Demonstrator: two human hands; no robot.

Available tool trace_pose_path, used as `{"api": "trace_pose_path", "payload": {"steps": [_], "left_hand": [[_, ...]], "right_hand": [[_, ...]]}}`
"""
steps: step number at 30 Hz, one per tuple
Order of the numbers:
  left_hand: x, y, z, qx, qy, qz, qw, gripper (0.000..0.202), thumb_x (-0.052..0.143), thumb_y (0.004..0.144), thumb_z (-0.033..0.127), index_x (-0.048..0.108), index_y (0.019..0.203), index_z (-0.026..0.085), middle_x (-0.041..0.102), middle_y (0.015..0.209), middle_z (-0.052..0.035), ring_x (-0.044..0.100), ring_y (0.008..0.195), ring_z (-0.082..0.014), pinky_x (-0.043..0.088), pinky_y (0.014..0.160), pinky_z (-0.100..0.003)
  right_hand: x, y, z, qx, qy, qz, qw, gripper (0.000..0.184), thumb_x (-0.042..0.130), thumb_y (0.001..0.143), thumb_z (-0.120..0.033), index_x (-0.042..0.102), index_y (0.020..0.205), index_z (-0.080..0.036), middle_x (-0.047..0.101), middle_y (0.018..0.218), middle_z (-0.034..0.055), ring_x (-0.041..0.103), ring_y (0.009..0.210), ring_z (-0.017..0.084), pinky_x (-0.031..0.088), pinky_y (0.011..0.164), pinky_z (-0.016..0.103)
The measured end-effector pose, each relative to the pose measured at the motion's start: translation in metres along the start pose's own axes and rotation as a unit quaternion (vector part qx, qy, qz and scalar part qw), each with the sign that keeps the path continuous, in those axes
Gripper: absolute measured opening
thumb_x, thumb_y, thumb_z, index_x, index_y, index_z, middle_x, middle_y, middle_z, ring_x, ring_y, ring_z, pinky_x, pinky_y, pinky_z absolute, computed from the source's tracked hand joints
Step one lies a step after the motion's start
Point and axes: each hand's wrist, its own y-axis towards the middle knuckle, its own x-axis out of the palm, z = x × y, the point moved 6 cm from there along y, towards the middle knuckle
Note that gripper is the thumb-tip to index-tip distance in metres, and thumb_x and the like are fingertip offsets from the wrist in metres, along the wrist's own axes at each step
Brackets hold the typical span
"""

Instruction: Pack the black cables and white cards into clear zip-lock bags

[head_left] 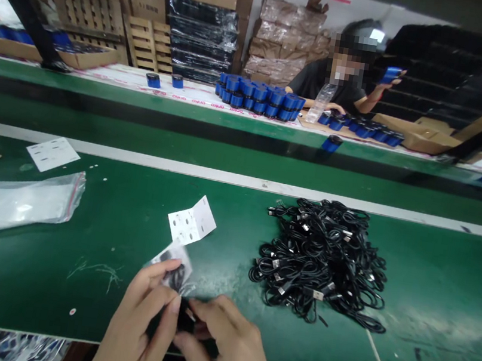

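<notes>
Fingers of the left hand (142, 310) pinch one small clear plastic bag (185, 259) with dark contents, while those of the right hand (235, 339) grip one black cable (186, 319) at its near end. Beyond lie two leaflets, one folded leaflet (186, 225) and one flat leaflet (52, 154); rightward sits one heap of black USB cables (323, 265), too tangled to count.

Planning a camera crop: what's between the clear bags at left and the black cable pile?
Head view: folded white leaflet; nearer the wearer, small plastic bag, left hand and right hand.
</notes>
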Motion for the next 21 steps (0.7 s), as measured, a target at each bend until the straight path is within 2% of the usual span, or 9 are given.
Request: {"api": "trace_pose_path", "payload": {"steps": [3,8,11,13,14,16,19,20,21], "left_hand": [[0.003,-0.001,0.002,0.006,-0.001,-0.007,1.0,0.013,0.041,0.091,0.017,0.051,0.084,0.023,0.042,0.122,-0.0069,0.058,0.1,-0.0167,0.05,0.078,-0.026],[0.008,-0.005,0.008,-0.008,-0.027,0.034,0.999,0.014,0.042,0.089,0.017,0.053,0.084,0.024,0.045,0.124,-0.0079,0.052,0.112,-0.0222,0.047,0.09,-0.035],[0.013,-0.01,0.018,0.017,-0.036,0.073,0.997,0.016,0.04,0.089,0.016,0.053,0.085,0.024,0.044,0.127,-0.0087,0.05,0.116,-0.0245,0.044,0.097,-0.042],[0.015,-0.014,0.023,0.034,-0.041,0.098,0.994,0.018,0.038,0.09,0.015,0.053,0.086,0.024,0.042,0.129,-0.0091,0.051,0.117,-0.0245,0.044,0.097,-0.043],[0.015,-0.015,0.024,0.041,-0.044,0.104,0.993,0.019,0.038,0.09,0.014,0.053,0.086,0.024,0.041,0.131,-0.0096,0.05,0.118,-0.0241,0.045,0.097,-0.042],[0.014,-0.015,0.023,0.058,-0.037,0.089,0.994,0.021,0.038,0.089,0.012,0.053,0.082,0.024,0.042,0.132,-0.0092,0.047,0.123,-0.0239,0.039,0.103,-0.045],[0.008,-0.007,0.021,0.107,0.021,-0.004,0.994,0.004,0.051,0.087,0.025,0.054,0.085,0.027,0.051,0.131,-0.0075,0.044,0.126,-0.0297,0.013,0.109,-0.064],[0.006,-0.004,0.019,0.124,0.041,-0.041,0.991,0.015,0.059,0.082,0.035,0.054,0.095,0.028,0.055,0.129,-0.0086,0.048,0.123,-0.0329,0.01,0.106,-0.068],[0.001,0.0,0.016,0.129,0.053,-0.066,0.988,0.038,0.066,0.075,0.044,0.051,0.106,0.028,0.06,0.125,-0.0102,0.054,0.116,-0.0349,0.016,0.104,-0.069]], "right_hand": [[0.0,0.001,0.005,0.022,0.014,0.055,0.998,0.025,0.045,0.084,-0.015,0.069,0.089,-0.016,0.063,0.071,0.0052,0.061,0.058,0.015,0.05,0.055,0.024],[0.013,0.003,0.026,0.132,0.157,0.099,0.974,0.014,0.054,0.081,-0.023,0.064,0.073,-0.017,0.062,0.061,0.0011,0.059,0.051,0.014,0.047,0.048,0.021],[0.009,0.004,0.028,0.13,0.099,0.173,0.971,0.017,0.059,0.077,-0.022,0.055,0.061,-0.019,0.057,0.058,-0.0019,0.055,0.05,0.014,0.044,0.049,0.022],[0.003,0.004,0.03,0.145,0.083,0.21,0.963,0.01,0.065,0.072,-0.021,0.055,0.071,-0.02,0.057,0.06,-0.0032,0.054,0.052,0.014,0.043,0.05,0.022],[0.003,0.005,0.03,0.154,0.107,0.199,0.962,0.012,0.065,0.072,-0.02,0.056,0.08,-0.02,0.059,0.064,-0.0028,0.055,0.054,0.014,0.044,0.051,0.022],[0.005,0.011,0.027,0.144,0.169,0.117,0.968,0.017,0.061,0.077,-0.02,0.058,0.094,-0.019,0.063,0.07,-0.0011,0.059,0.06,0.014,0.045,0.055,0.022],[0.003,0.017,0.016,0.103,0.186,0.0,0.977,0.016,0.051,0.083,-0.014,0.067,0.083,-0.018,0.064,0.069,-0.0008,0.059,0.063,0.014,0.044,0.059,0.022],[0.0,0.018,0.015,0.104,0.177,-0.016,0.979,0.018,0.051,0.083,-0.013,0.068,0.08,-0.018,0.064,0.067,-0.001,0.058,0.062,0.014,0.044,0.058,0.022],[-0.003,0.018,0.013,0.108,0.172,-0.025,0.979,0.018,0.052,0.082,-0.013,0.069,0.079,-0.018,0.064,0.067,-0.0009,0.057,0.061,0.014,0.043,0.058,0.022]]}}
